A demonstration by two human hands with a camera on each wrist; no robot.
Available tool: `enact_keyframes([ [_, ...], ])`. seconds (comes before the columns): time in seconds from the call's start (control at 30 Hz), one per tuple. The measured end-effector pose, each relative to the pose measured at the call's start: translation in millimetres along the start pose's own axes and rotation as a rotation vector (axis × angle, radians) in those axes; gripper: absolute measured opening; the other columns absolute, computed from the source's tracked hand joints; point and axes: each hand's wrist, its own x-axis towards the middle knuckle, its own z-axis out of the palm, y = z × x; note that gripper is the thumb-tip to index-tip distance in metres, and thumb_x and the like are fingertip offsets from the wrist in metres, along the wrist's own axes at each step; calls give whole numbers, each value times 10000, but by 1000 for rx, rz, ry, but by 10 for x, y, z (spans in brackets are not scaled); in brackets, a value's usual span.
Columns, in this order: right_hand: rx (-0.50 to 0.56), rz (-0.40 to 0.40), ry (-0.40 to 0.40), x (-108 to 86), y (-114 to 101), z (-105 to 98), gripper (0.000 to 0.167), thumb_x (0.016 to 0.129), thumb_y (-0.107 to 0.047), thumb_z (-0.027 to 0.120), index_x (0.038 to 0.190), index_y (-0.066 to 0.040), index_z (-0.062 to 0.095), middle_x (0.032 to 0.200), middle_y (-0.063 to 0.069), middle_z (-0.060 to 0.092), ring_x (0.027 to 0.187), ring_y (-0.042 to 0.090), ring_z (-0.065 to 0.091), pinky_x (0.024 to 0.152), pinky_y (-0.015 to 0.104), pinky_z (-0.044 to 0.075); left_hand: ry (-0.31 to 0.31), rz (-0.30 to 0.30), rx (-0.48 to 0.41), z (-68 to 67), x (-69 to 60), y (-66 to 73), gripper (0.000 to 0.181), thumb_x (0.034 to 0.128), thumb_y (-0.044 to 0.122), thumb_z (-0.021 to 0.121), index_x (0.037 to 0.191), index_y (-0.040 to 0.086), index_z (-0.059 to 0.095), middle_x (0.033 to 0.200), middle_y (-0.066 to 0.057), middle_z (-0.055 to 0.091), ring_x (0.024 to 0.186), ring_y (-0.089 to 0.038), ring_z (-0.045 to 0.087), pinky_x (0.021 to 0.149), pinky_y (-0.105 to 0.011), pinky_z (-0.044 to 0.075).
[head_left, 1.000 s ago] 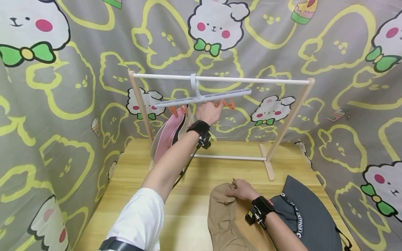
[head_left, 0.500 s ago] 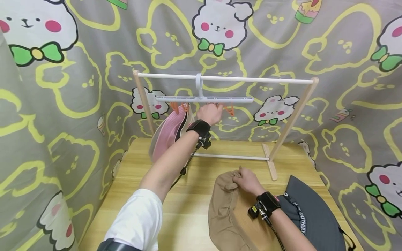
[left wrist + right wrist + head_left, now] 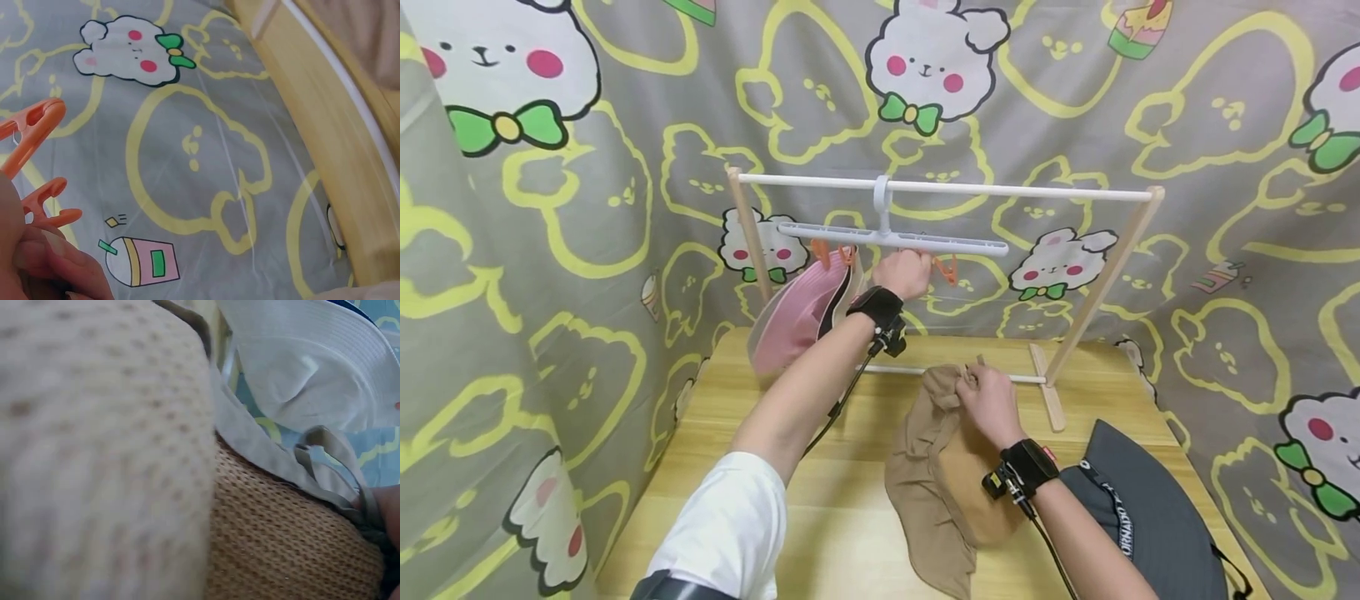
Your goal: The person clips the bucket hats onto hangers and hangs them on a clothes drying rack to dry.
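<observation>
Under the pale hanger (image 3: 891,237), my left hand (image 3: 902,275) pinches an orange clip (image 3: 53,206), whose jaws stand apart in the left wrist view. Another orange clip (image 3: 947,270) hangs just right of that hand. My right hand (image 3: 990,404) grips the edge of a brown bucket hat (image 3: 917,467), raised partly off the table below the hanger. Mesh lining (image 3: 287,525) and a strap loop (image 3: 331,447) on the hat fill much of the right wrist view. Left of my left hand, a pink hat (image 3: 797,321) hangs from clips among other hats, partly behind my forearm.
The hanger hooks over the white bar of a wooden rack (image 3: 1090,287). A dark grey bucket hat (image 3: 1150,508) with a lettered band lies on the table (image 3: 842,517) at the right. Patterned cloth (image 3: 572,333) encloses the back and sides.
My right hand has lifted the brown hat upward and away from me, toward the hanger. The hanger has swivelled, its right end now nearer. My left hand stays at the clip.
</observation>
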Motion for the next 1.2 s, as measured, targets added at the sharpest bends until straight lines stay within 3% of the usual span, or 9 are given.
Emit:
enact_keyframes([
  [0.1, 6, -20, 55, 87, -87, 8, 257, 849, -74, 686, 648, -133, 538, 592, 12, 492, 551, 203, 452, 520, 366, 366, 1, 3, 7, 4, -12, -12, 688, 1117, 482, 133, 810, 164, 660, 1022, -94, 724, 958, -295, 690, 782, -459, 544],
  [0.27, 52, -41, 108, 234, -223, -4, 363, 894, -95, 723, 637, -137, 470, 570, 19, 428, 530, 207, 402, 506, 363, 315, 1, 0, 9, 4, -52, -18, 692, 1119, 512, 157, 837, 176, 693, 1078, -106, 738, 1001, -303, 701, 805, -466, 547],
  [0.33, 46, -51, 140, 285, -269, -7, 361, 904, -110, 743, 643, -117, 493, 597, 57, 491, 533, 240, 446, 505, 394, 346, -2, 0, 12, 3, -70, -12, 695, 1118, 517, 161, 849, 181, 707, 1104, -116, 739, 1028, -310, 704, 820, -469, 548],
  [0.47, 21, -61, 200, 366, -321, 16, 203, 904, -122, 755, 749, -31, 663, 787, 160, 688, 650, 365, 634, 584, 496, 486, -8, -4, 23, -9, -107, 9, 696, 1116, 509, 153, 847, 170, 698, 1142, -133, 736, 1073, -322, 702, 850, -477, 548],
  [0.57, 18, -59, 247, 409, -344, 30, 119, 900, -111, 752, 867, 4, 744, 913, 186, 739, 765, 426, 697, 640, 542, 526, -26, 9, 9, -20, -125, 30, 683, 1116, 499, 153, 829, 162, 673, 1113, -132, 731, 1051, -316, 701, 844, -479, 545],
  [0.87, 60, -71, 429, 535, -486, 72, 87, 877, -74, 722, 825, -8, 700, 813, 148, 655, 702, 393, 633, 610, 532, 481, -56, 52, -17, -79, -171, 62, 652, 1125, 473, 148, 826, 138, 621, 1057, -137, 719, 1022, -314, 701, 842, -482, 547],
  [1.0, 102, -27, 498, 600, -569, 146, 101, 882, -60, 705, 818, 10, 672, 841, 164, 643, 724, 389, 621, 625, 530, 478, -58, 68, 0, -111, -197, 56, 626, 1127, 448, 152, 821, 130, 596, 1141, -151, 722, 1095, -329, 698, 919, -486, 544],
  [1.2, 120, 113, 519, 694, -632, 274, 125, 917, -114, 690, 872, 3, 692, 919, 179, 660, 790, 423, 647, 682, 556, 494, -60, 84, -10, -147, -255, 72, 586, 1127, 421, 190, 872, 128, 629, 1218, -169, 718, 1112, -344, 696, 924, -493, 543],
])
